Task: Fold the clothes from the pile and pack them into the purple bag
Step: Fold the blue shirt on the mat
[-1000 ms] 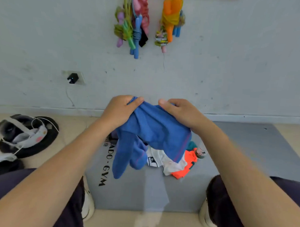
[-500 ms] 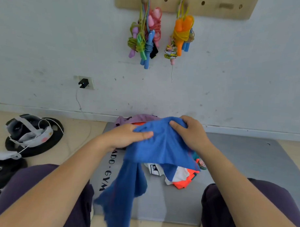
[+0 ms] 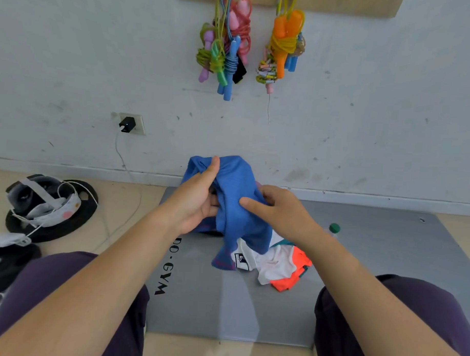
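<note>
Nearest, at 7 and 5 o'clock: our two knees in dark purple trousers (image 3: 51, 286), either side of a grey gym mat (image 3: 372, 262) printed "GYM".

On the mat, just past centre at 4 o'clock: the pile of clothes (image 3: 281, 264), white and orange pieces with a teal edge, crumpled and lying flat. A green bottle cap (image 3: 334, 228) shows just beyond it at 3 o'clock.

At centre, held up above the mat: one blue garment (image 3: 236, 194). Our left hand (image 3: 195, 203) is closed on its left side, thumb pressed up along the cloth near the top edge. Our right hand (image 3: 278, 210) is curled into the fabric on the right side, thumb laid across the front. A blue tail hangs down to touch the white piece in the pile.

At 9 o'clock, on the tan floor: black weight plates (image 3: 75, 215) with a grey and white strapped item lying on them.

Farther, on the white wall at 10 o'clock: a socket with a black charger (image 3: 127, 124), its cord trailing down.

Farthest, at 12 o'clock: coloured jump ropes (image 3: 227, 52) hanging in two bunches from a wooden pegboard (image 3: 367, 6).

The purple bag: only a small purple sliver shows behind the garment, and we cannot tell whether it is the bag.
</note>
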`<state>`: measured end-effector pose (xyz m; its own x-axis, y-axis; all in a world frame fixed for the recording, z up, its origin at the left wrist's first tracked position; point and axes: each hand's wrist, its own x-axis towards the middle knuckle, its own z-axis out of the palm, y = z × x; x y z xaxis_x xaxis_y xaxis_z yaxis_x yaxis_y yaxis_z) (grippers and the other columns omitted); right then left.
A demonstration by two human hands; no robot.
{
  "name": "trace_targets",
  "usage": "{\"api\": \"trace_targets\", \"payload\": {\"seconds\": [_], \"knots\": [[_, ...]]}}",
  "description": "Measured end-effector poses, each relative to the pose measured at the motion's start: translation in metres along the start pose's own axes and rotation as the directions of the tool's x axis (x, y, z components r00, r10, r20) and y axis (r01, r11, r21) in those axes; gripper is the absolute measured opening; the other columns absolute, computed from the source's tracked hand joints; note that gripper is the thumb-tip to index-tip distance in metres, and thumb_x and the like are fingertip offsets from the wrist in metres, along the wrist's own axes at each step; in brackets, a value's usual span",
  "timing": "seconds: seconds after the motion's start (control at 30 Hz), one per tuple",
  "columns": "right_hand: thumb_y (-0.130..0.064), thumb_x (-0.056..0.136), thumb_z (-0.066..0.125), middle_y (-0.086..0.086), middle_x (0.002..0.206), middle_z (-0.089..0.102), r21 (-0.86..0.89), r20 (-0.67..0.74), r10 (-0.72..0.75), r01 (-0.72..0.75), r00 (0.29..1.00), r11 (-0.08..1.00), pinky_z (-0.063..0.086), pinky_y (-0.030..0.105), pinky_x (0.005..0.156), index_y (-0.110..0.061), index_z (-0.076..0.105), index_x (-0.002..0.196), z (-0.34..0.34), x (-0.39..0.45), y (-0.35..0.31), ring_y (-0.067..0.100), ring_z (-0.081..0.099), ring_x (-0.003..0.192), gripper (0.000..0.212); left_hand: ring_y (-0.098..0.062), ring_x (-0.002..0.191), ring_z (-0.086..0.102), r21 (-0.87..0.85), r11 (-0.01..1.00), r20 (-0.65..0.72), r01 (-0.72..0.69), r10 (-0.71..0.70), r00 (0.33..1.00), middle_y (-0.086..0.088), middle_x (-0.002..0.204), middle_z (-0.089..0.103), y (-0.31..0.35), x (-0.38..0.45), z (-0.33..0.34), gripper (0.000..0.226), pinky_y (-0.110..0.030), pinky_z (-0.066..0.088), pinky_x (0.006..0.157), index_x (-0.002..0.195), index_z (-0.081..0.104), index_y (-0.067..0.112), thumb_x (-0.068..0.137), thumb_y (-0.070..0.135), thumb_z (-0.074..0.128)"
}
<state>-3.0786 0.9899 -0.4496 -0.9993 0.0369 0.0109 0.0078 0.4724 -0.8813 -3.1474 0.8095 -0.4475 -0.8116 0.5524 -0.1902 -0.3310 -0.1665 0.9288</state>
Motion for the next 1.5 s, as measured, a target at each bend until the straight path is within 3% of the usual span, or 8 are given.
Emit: {"api": "trace_targets", "payload": {"seconds": [0.2,0.47,0.6,0.83,1.1,1.27,1.37,1.5], "knots": [[-0.031,0.088,0.068,0.003,0.091,0.073,0.426,0.065,0.015,-0.042,0.998,0.904,0.049,0.03,0.08,-0.012,0.073,0.091,-0.014,-0.005,-0.005,0.014,0.066,0.083,0.02,-0.013,0.052,0.057,0.228,0.973,-0.036,-0.035,0.044,0.998,-0.001,0.071,0.066,0.004,-0.004,0.002,0.057,-0.025,0.044,0.047,0.108,0.065,0.013,0.094,0.064,0.043],[-0.026,0.097,0.057,0.011,0.108,0.071,0.64,0.038,0.094,-0.096,0.995,0.762,0.055,0.036,0.085,-0.005,0.065,0.111,-0.017,-0.002,-0.005,0.02,0.068,0.098,0.026,-0.019,0.103,0.069,0.192,0.979,0.155,-0.075,0.045,0.987,-0.005,0.115,0.072,-0.001,-0.008,0.001,0.031,-0.028,0.055,0.081,0.117,0.069,0.016,0.092,0.033,0.064],[-0.025,0.096,0.059,0.001,0.087,0.073,0.589,-0.051,0.067,-0.024,0.996,0.808,0.052,0.02,0.062,-0.012,0.069,0.097,-0.017,-0.003,-0.008,0.01,0.068,0.078,0.016,-0.02,0.092,0.068,0.179,0.978,-0.023,-0.111,0.117,0.993,-0.002,0.106,0.073,-0.001,-0.007,0.007,0.021,-0.041,0.052,0.087,0.103,0.072,0.03,0.1,0.033,0.052],[-0.036,0.087,0.068,-0.002,0.07,0.063,0.203,-0.374,0.105,-0.029,0.922,0.979,0.051,0.032,0.063,-0.013,0.062,0.074,-0.015,0.001,-0.005,0.011,0.058,0.066,0.027,-0.023,0.089,0.073,0.111,0.982,-0.045,-0.15,0.156,0.987,-0.005,0.1,0.075,0.003,-0.012,0.009,0.019,-0.039,0.06,0.073,0.1,0.071,0.023,0.101,0.027,0.052],[-0.032,0.078,0.08,0.001,0.098,0.073,0.173,0.052,0.085,-0.093,0.995,0.981,0.056,0.023,0.074,-0.018,0.065,0.103,0.01,-0.009,-0.003,0.01,0.07,0.088,0.032,-0.033,0.103,0.07,-0.069,0.979,-0.016,-0.192,0.191,0.981,-0.019,0.115,0.07,0.009,-0.015,0.009,0.023,-0.038,0.06,0.072,0.114,0.061,0.004,0.101,0.019,0.049],[-0.026,0.085,0.072,0.013,0.093,0.072,0.38,0.08,0.065,-0.09,0.995,0.921,0.052,0.049,0.083,-0.018,0.067,0.088,-0.005,-0.009,-0.003,0.032,0.066,0.084,0.01,-0.029,0.101,0.071,0.125,0.971,-0.067,-0.204,0.213,0.975,-0.013,0.109,0.074,0.005,-0.013,0.002,0.021,-0.034,0.059,0.075,0.11,0.068,0.007,0.1,0.02,0.054],[-0.026,0.093,0.063,0.011,0.083,0.067,0.476,0.035,0.031,-0.044,0.999,0.878,0.046,0.036,0.073,-0.019,0.06,0.089,-0.015,-0.007,-0.005,0.025,0.061,0.076,0.009,-0.026,0.095,0.073,0.344,0.928,-0.166,-0.143,0.209,0.964,-0.003,0.095,0.077,0.002,-0.012,-0.003,0.021,-0.031,0.06,0.069,0.101,0.07,0.011,0.095,0.03,0.062],[-0.02,0.097,0.057,0.011,0.086,0.072,0.553,0.082,-0.034,-0.017,0.996,0.833,0.054,0.032,0.069,-0.016,0.061,0.093,-0.022,-0.01,-0.01,0.026,0.068,0.076,0.007,0.004,0.077,0.063,0.802,0.591,-0.204,-0.087,0.409,0.889,0.025,0.084,0.069,-0.006,-0.01,-0.007,0.053,-0.028,0.054,0.074,0.089,0.063,0.023,0.064,0.069,0.07]]}}
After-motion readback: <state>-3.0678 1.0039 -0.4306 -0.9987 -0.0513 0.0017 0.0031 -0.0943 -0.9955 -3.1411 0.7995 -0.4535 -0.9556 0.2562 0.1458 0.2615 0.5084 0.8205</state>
